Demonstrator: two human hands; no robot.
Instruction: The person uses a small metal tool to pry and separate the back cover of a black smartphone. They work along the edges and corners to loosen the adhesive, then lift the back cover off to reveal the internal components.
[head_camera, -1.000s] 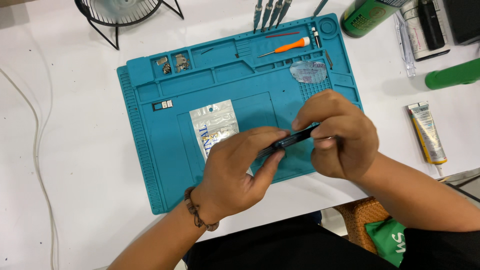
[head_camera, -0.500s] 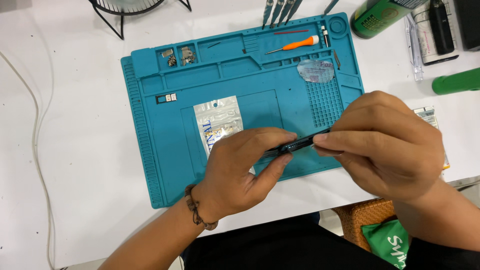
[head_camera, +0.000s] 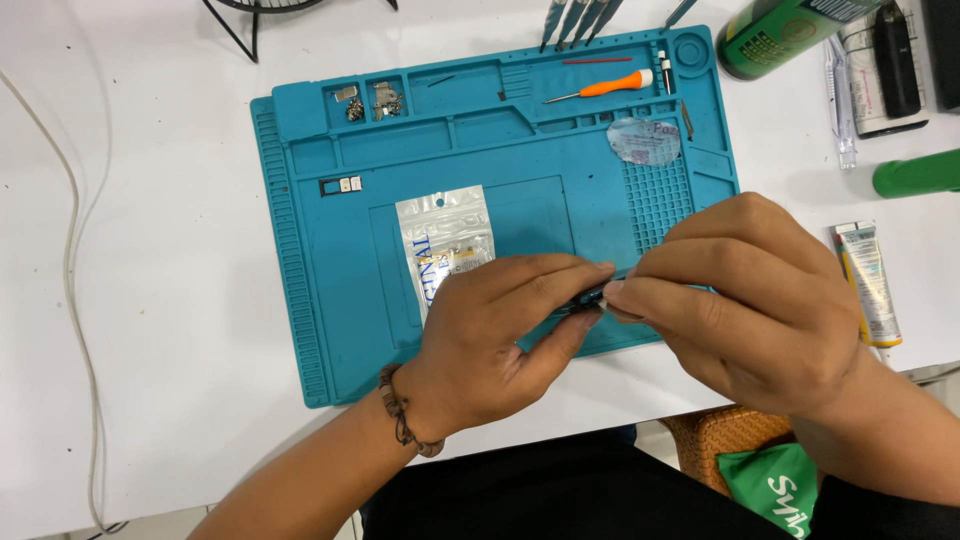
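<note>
Both of my hands hold a thin dark flat device (head_camera: 585, 297) edge-on above the front part of a teal work mat (head_camera: 330, 310). My left hand (head_camera: 500, 330) grips its left end from below, a bead bracelet on the wrist. Over its right end my right hand (head_camera: 755, 300) closes, with the fingertips pinching the top edge. Most of the device is hidden by my fingers. A small silvery plastic pouch (head_camera: 443, 245) lies on the mat just left of my left hand.
An orange-handled screwdriver (head_camera: 605, 88) lies in the mat's top trays, with small metal parts (head_camera: 368, 100) and a clear film piece (head_camera: 643, 140). Tweezers (head_camera: 575, 18), a green can (head_camera: 790, 35), a glue tube (head_camera: 868, 280) and a white cable (head_camera: 75, 300) lie on the white table.
My right hand has slid left over the device's right end and now covers more of it. The view has shifted slightly; my left hand keeps its grip.
</note>
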